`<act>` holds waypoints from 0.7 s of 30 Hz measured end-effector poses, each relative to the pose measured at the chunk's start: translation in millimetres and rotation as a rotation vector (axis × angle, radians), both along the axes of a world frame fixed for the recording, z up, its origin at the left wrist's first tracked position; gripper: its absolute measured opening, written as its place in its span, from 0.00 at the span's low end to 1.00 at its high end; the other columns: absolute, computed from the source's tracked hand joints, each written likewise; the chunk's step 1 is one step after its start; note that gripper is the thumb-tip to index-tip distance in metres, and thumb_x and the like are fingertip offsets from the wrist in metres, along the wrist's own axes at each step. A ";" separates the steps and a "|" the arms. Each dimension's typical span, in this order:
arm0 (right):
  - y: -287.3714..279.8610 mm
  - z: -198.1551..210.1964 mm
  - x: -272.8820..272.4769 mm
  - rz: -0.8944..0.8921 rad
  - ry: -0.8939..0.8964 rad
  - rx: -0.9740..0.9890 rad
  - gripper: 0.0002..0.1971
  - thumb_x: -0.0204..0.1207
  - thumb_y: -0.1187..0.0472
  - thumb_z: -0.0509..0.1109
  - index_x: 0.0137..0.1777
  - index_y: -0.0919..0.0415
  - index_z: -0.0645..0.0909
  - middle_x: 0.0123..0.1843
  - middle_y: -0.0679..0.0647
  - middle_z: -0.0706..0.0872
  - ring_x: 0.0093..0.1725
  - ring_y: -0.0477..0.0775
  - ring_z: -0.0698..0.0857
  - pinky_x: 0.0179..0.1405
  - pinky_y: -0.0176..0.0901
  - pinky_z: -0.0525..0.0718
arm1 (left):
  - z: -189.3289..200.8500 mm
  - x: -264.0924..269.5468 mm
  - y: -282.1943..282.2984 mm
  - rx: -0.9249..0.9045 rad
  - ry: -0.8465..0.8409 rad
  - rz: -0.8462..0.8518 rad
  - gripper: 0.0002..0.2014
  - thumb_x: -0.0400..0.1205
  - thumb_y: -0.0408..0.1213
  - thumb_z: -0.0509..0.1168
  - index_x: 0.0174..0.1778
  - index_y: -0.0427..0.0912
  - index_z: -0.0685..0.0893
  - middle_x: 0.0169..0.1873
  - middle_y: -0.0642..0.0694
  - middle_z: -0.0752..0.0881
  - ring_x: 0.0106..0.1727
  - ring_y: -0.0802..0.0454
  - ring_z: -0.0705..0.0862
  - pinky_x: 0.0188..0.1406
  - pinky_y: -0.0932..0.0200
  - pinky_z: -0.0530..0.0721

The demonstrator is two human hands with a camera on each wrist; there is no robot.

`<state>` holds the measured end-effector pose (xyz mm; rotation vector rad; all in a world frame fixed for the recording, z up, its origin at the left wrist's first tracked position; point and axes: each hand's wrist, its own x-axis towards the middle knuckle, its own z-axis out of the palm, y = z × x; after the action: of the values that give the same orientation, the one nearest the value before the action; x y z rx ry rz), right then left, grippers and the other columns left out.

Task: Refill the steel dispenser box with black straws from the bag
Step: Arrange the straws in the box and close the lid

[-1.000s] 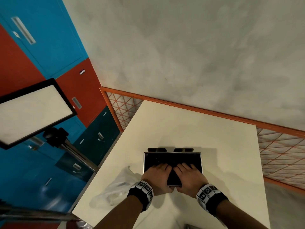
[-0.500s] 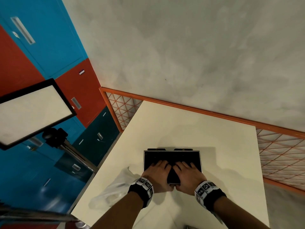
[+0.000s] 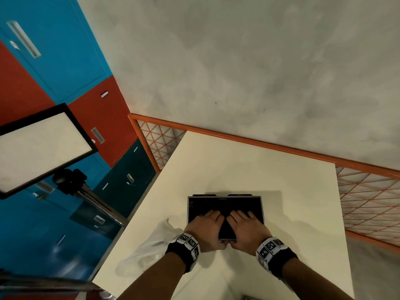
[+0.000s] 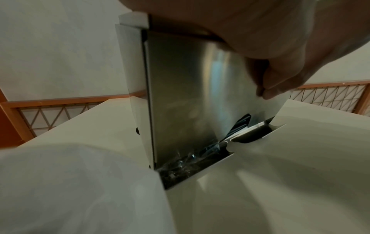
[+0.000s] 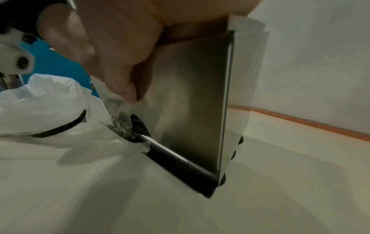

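Note:
The steel dispenser box (image 3: 225,204) stands upright on the cream table (image 3: 238,165), its dark top facing me. My left hand (image 3: 207,226) and right hand (image 3: 244,226) lie side by side on that top, fingers stretched flat toward the back. In the left wrist view the left hand (image 4: 250,31) has its thumb hanging down the steel front (image 4: 180,95). The right hand (image 5: 104,39) does the same on the box (image 5: 190,95). Black straws (image 4: 240,125) show in the bottom tray, some in clear wrap (image 5: 138,125). The white bag (image 3: 149,250) lies left of the box.
The table's left edge runs close beside the bag (image 5: 44,102). An orange mesh rail (image 3: 259,144) borders the table's far and right sides. A light panel on a tripod (image 3: 43,146) stands off to the left. Bare tabletop lies behind and right of the box.
Both hands have crept slightly farther back over the box top. The box and the bag have stayed where they were.

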<state>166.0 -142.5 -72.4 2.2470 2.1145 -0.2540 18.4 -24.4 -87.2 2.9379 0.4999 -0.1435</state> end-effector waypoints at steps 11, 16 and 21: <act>4.0 5.7 2.2 -0.016 -0.045 0.049 0.40 0.58 0.36 0.65 0.68 0.59 0.78 0.59 0.54 0.79 0.57 0.58 0.78 0.55 0.64 0.77 | 5.8 1.1 2.4 0.055 -0.071 -0.004 0.34 0.70 0.66 0.64 0.63 0.44 0.74 0.61 0.48 0.77 0.62 0.46 0.75 0.64 0.44 0.73; 3.1 6.7 4.2 -0.005 -0.038 0.048 0.47 0.58 0.36 0.66 0.79 0.56 0.66 0.64 0.53 0.76 0.60 0.58 0.77 0.61 0.66 0.75 | 6.6 3.8 5.9 0.062 0.038 -0.004 0.43 0.71 0.68 0.59 0.75 0.41 0.75 0.68 0.45 0.81 0.68 0.44 0.74 0.70 0.40 0.70; 4.2 3.7 5.9 0.039 -0.022 0.012 0.41 0.59 0.37 0.68 0.73 0.55 0.74 0.59 0.50 0.80 0.56 0.56 0.77 0.55 0.60 0.79 | 7.2 5.3 6.3 0.062 0.070 0.006 0.40 0.70 0.68 0.60 0.71 0.43 0.78 0.65 0.45 0.79 0.67 0.44 0.73 0.68 0.38 0.70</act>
<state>171.9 -138.3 -68.7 2.2016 2.1524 -0.2143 23.7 -18.1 -80.0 3.0003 0.5322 -0.2355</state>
